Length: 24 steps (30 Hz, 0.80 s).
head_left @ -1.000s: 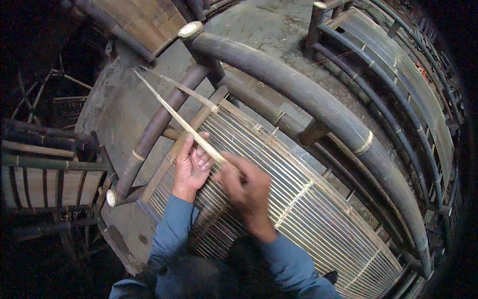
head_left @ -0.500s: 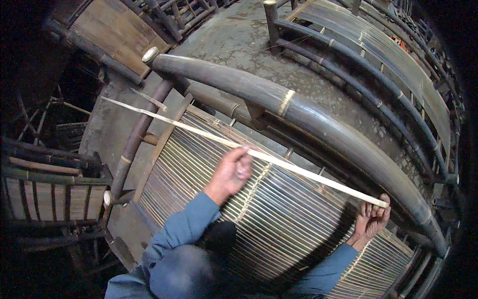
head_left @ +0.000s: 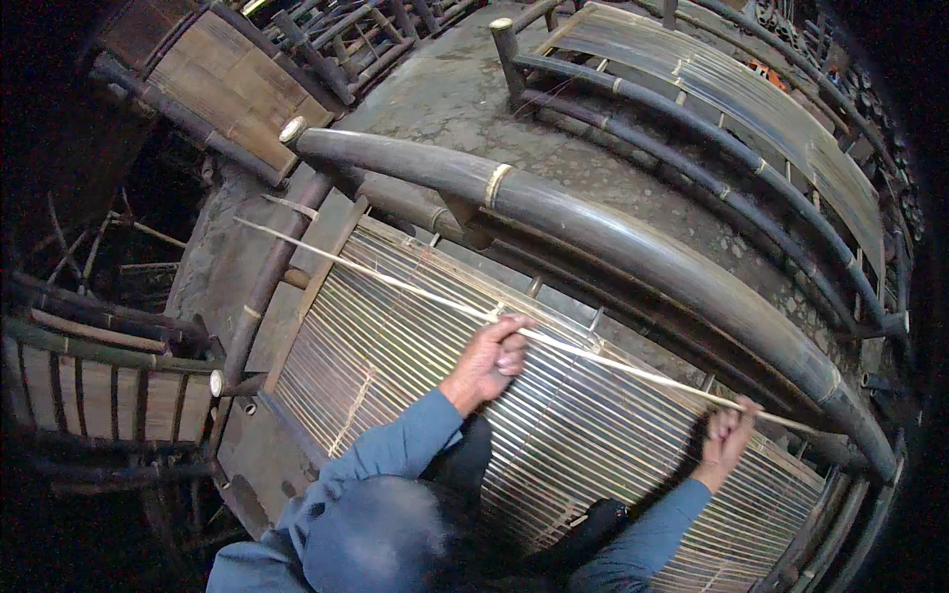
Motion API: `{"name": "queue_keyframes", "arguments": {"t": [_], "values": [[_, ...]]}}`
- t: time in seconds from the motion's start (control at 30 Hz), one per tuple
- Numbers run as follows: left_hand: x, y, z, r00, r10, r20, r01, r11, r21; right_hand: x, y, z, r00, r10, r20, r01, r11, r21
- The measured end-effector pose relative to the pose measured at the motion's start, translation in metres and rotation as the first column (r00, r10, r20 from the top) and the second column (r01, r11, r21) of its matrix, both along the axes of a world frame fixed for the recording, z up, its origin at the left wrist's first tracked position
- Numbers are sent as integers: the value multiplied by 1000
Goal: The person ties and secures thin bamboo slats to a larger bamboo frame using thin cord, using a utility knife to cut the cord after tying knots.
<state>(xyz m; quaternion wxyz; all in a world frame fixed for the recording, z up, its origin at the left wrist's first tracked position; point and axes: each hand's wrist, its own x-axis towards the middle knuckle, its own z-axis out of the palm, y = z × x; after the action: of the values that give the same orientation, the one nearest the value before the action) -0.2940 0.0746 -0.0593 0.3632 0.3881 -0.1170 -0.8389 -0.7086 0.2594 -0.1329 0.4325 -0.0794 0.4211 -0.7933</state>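
A long, thin, pale bamboo strip (head_left: 633, 368) runs slantwise across the view, from the far left down to the right. My left hand (head_left: 489, 362) is closed around it near its middle. Further right, my right hand (head_left: 730, 435) pinches the same strip, and its end sticks out past the fingers. Below both hands lies a slatted bamboo panel (head_left: 554, 425) of many narrow, parallel slats, with lashings across them. The strip passes above the panel's far edge. Whether it touches the panel, I cannot tell.
A thick dark bamboo rail (head_left: 593, 227) arches just beyond the panel, joined to a post (head_left: 272, 277) on the left. Another bamboo frame with a slatted top (head_left: 732, 89) stands at the far right. More bamboo furniture (head_left: 232, 84) sits far left on the concrete floor (head_left: 435, 89).
The right hand held the strip at its end; now a length extends beyond it. The left hand has come slightly right and nearer. The view and the panel's lashings have shifted.
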Motion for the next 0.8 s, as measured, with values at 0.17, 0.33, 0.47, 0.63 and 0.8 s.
{"name": "queue_keyframes", "arguments": {"t": [0.17, 0.33, 0.47, 0.63, 0.8], "values": [[36, -31, -1, 984, 83, 155, -63, 990, -126, -165, 135, -21, 973, -215, -83, 222, 971, 91], [9, -29, 5, 969, 11, 246, 10, 996, -87, -125, 108, -24, 919, -394, 21, 389, 914, 116], [-15, -13, -3, 939, -43, 340, 67, 996, -59, -79, 57, -35, 912, -403, 77, 383, 902, 198], [8, -30, -34, 969, -8, 248, 30, 996, -86, -79, 48, -34, 848, -530, 10, 512, 825, 240], [51, -63, -45, 951, 95, 295, -57, 989, -136, -106, 63, -34, 832, -554, -29, 543, 803, 245]]}}
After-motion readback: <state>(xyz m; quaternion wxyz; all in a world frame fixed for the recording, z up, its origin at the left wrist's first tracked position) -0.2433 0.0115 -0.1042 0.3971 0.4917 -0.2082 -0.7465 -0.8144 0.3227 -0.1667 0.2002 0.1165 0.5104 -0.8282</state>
